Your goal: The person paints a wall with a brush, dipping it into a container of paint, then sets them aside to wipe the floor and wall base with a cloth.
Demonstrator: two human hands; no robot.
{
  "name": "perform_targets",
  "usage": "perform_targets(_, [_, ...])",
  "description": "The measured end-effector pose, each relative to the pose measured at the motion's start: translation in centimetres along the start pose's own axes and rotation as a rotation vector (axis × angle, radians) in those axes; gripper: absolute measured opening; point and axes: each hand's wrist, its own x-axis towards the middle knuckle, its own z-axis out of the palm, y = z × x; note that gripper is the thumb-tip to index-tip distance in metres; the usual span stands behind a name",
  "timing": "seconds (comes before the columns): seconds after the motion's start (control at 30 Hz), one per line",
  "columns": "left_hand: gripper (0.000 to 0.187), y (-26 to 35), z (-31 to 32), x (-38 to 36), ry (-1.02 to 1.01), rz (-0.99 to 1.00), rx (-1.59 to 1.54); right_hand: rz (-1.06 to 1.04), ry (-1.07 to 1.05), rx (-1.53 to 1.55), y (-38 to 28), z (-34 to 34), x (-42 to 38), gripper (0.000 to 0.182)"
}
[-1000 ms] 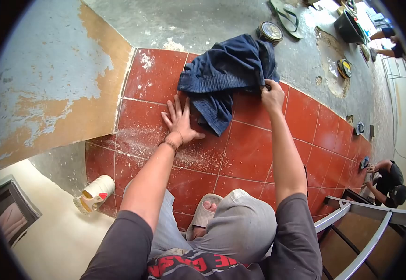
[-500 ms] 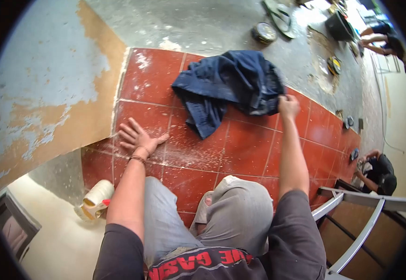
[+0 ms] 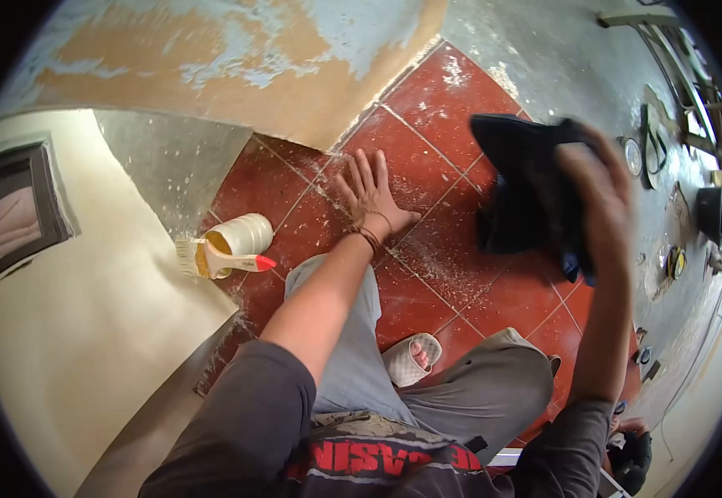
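Note:
My left hand lies on the red tiled floor with its fingers spread, beside the corner of the peeling wall. My right hand is raised at the right, blurred by motion, its fingers closed on a dark blue cloth. The bunched cloth hangs over the tiles to the left of that hand. White dust and crumbs lie scattered on the tiles between my left hand and the cloth.
A brush rests by a pale cylindrical container at the left. Sandals, a round tin and a dark bucket stand at the right. Another person is at the lower right.
The view has turned, shifting the wall corner toward the upper middle. My right hand has lifted the cloth, which lay spread on the tiles before. My left hand is still spread on the floor.

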Motion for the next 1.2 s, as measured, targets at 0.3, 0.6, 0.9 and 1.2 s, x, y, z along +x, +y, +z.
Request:
perform_targets(0.3, [0.148,-1.7,3.6,-1.5,-0.084,-0.272,-0.064,-0.495,-0.402,-0.237,12.6,26.7,1.5,0.025])
perform_targets(0.6, [0.145,-2.7,6.2,-0.6,-0.048,-0.258,0.006,-0.653,-0.312,-0.343,14.0,30.8,2.1,0.027])
perform_targets(0.9, [0.151,-1.5,2.4,-1.3,-0.298,-0.277,-0.001,-0.91,-0.365,-0.433,15.2,31.1,4.8,0.03])
perform_targets(1.2, [0.156,-1.9,4.4,-1.0,-0.144,-0.266,-0.083,-0.602,-0.159,-0.343,12.6,28.7,2.4,0.017])
